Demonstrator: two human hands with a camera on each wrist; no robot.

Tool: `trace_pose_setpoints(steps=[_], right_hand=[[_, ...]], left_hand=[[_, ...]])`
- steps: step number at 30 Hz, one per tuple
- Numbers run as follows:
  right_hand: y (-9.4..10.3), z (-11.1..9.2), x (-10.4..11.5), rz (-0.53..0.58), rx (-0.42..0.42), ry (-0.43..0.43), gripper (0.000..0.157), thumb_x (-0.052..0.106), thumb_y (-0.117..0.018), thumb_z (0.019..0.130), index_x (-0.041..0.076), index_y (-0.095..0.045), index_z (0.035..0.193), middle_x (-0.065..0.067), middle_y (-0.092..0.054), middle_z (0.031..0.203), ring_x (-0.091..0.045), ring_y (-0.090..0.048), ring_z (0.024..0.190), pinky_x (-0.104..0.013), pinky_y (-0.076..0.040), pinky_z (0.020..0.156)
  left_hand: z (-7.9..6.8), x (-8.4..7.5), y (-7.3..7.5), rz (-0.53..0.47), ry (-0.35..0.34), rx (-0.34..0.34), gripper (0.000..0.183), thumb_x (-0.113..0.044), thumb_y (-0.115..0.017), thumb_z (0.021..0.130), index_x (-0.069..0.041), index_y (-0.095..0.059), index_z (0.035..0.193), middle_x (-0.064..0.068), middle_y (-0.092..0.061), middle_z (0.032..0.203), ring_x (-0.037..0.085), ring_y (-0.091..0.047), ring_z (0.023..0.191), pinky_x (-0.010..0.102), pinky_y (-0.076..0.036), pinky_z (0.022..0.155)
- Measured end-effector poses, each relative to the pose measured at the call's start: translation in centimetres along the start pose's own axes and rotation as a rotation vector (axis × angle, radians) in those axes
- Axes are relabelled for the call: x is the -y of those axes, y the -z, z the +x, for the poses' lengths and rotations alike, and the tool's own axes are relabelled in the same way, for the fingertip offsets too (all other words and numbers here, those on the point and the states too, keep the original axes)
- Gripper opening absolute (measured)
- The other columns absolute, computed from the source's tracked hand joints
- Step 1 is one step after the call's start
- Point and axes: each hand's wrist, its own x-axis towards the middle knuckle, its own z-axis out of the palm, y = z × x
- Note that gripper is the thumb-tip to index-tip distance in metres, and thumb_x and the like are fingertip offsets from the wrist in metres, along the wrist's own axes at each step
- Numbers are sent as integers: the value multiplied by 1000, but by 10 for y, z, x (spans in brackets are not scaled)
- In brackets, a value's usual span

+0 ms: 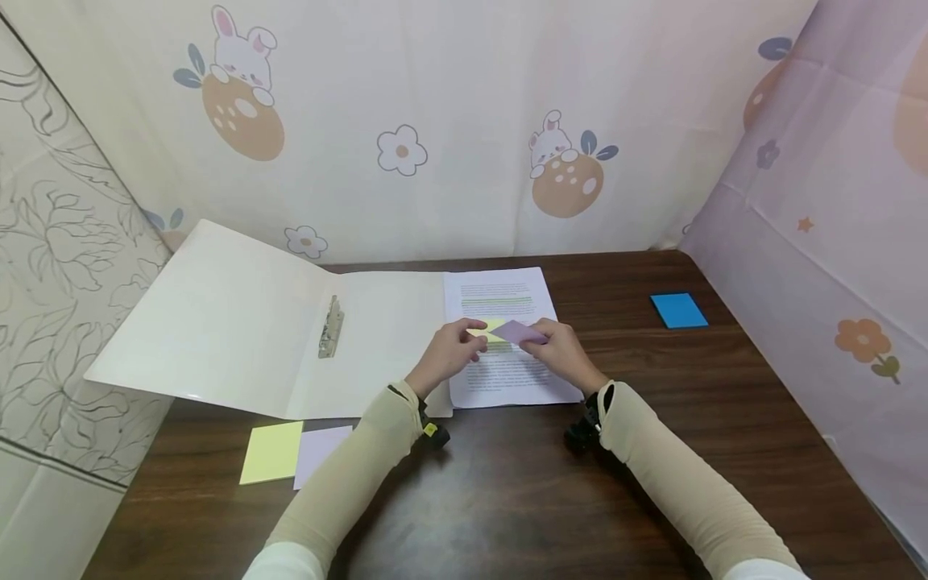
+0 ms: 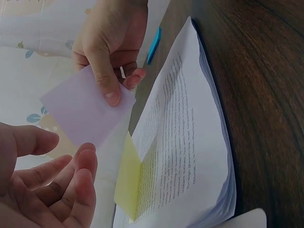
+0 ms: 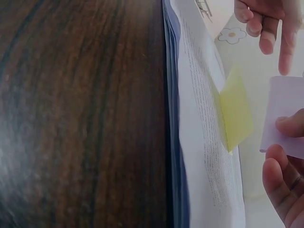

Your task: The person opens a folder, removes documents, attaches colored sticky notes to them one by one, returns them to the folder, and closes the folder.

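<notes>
A light purple sticky note [image 1: 511, 331] is pinched between the thumb and fingers of my right hand [image 1: 560, 348], raised over the stack of printed pages [image 1: 500, 383]. My left hand [image 1: 457, 348] is close by on the other side, thumb and fingers parted, fingertips right by the note's edge in the left wrist view. Nothing sits between that hand's thumb and fingers. On the top page, a yellow sticky note [image 3: 236, 111] sticks up from the printed text, partly behind the purple one in the head view. Green highlighting crosses lines near the page top.
An open white ring binder [image 1: 384, 322] with a metal clip [image 1: 330, 327] lies left of the pages. In front of it are a yellow sticky pad [image 1: 271, 453] and a purple pad [image 1: 319, 453], partly behind the left sleeve. A blue pad [image 1: 678, 310] lies back right.
</notes>
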Motion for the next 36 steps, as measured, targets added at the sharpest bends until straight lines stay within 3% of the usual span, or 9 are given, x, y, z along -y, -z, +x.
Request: trace_pose_setpoints(steps=[5,11,14,20,24,29,36], right_hand=[[-2,0,1,-5,23,-2,5,3,-72,84,0,-74,86,-14,-68,87,-19,-53,73,-27,-42,64],[-3,-1,2,-7,36,2,7,3,-73,84,0,-76,89,-14,-69,89,-19,-53,74,-29,-41,66],[-5,-1,1,-6,41,10,7,4,-73,84,0,-76,89,-14,-69,88,-19,-52,73,-28,-41,66],[-7,-3,2,-13,45,34,9,3,-73,84,1,-77,91,-12,-68,86,-17,-51,71,-26,-41,63],[-8,-2,1,-30,42,73,13,1,-73,83,3,-77,95,-10,-69,86,-16,-54,73,-24,-43,64],[-9,-4,1,-7,56,97,16,4,-75,82,5,-77,97,-8,-69,86,-17,-59,77,-24,-46,67],[-6,-7,1,111,120,20,27,25,-77,83,12,-74,106,-5,-65,93,-16,-58,81,-25,-48,69]], left_hand=[[0,1,-1,-31,3,12,36,-22,-56,96,-6,-60,128,14,-73,98,18,-65,75,24,-44,64],[1,3,-4,-100,2,35,31,-23,-53,99,-6,-65,122,18,-72,102,33,-68,86,24,-52,70],[1,3,-5,-133,10,40,31,-26,-52,100,-6,-65,120,18,-72,101,33,-68,85,25,-54,73],[2,2,-9,-192,42,23,33,-27,-51,101,-3,-67,117,15,-72,99,34,-69,90,35,-57,80],[2,2,-10,-204,44,-7,32,-25,-52,100,-2,-69,113,17,-73,101,33,-69,90,39,-57,82],[3,2,-11,-183,36,-46,30,-26,-57,97,-2,-71,108,15,-74,98,23,-70,83,33,-57,79],[3,4,-10,-213,43,-135,23,-21,-66,93,-2,-74,103,12,-73,94,14,-68,77,28,-57,76]])
